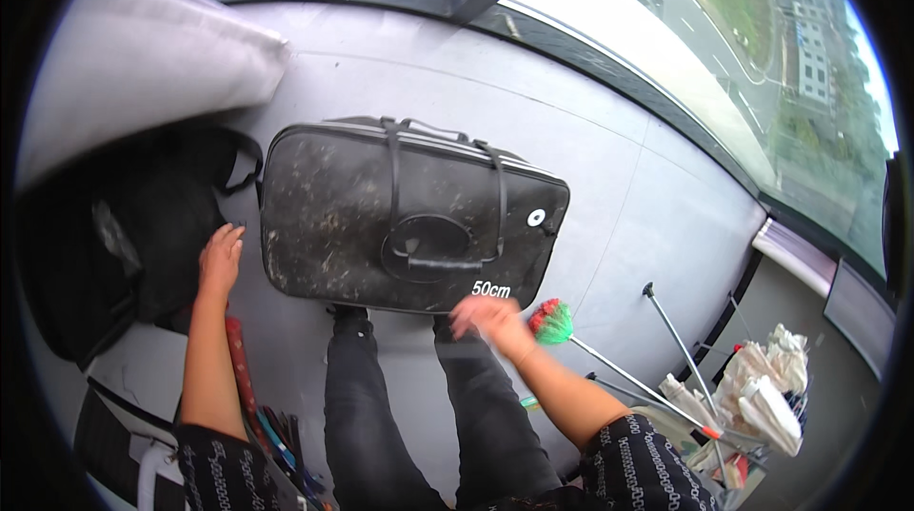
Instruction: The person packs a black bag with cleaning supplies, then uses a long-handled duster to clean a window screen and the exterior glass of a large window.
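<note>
A scuffed black soft-sided case (328,204) with two straps and a handle lies flat on the floor before my feet; it bears a size marking and a white round spot. Close to its front right corner is my right hand (489,318), blurred, its fingers loosely bent; whether it touches the case I cannot tell. My left hand (223,257) is at the left of the case, fingers somewhat spread, beside a black bag (164,204) with a strap loop. No object shows in the left hand.
A red and green brush head (552,322) on a long pole lies at the right, near another pole (675,329) and crumpled pale bags (764,382). A red patterned roll (239,361) is by my left forearm. Large windows border the floor (614,147); a pale cover (157,47) is upper left.
</note>
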The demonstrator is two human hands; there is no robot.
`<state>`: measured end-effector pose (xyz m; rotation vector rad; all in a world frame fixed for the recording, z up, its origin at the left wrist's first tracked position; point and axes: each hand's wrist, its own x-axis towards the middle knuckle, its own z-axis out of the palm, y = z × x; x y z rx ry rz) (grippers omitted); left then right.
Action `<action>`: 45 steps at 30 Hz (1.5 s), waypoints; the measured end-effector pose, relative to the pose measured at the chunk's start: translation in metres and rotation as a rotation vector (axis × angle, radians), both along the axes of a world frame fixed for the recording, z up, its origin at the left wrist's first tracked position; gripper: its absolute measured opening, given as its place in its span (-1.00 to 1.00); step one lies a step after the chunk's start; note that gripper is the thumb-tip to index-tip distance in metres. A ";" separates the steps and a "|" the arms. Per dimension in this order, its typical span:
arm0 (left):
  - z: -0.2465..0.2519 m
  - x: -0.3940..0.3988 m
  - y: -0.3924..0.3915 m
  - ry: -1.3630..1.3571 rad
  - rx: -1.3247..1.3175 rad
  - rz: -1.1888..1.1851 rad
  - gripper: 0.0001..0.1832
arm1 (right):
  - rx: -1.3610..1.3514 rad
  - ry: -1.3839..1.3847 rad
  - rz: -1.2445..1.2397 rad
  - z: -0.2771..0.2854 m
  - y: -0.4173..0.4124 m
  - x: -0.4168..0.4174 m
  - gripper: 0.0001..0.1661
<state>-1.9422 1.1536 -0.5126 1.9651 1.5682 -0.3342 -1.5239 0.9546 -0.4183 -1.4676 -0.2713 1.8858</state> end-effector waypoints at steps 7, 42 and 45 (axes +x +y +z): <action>-0.007 0.083 -0.028 -0.352 -0.064 0.406 -0.37 | -0.667 -0.699 -0.443 -0.088 0.053 0.158 -0.55; 0.005 0.161 -0.011 -0.184 0.159 -0.021 -0.34 | -0.315 -0.400 -0.142 -0.094 0.064 0.225 -0.77; 0.006 0.163 -0.010 -0.181 0.154 -0.031 -0.34 | -0.470 -0.504 0.264 -0.093 0.072 0.212 -0.81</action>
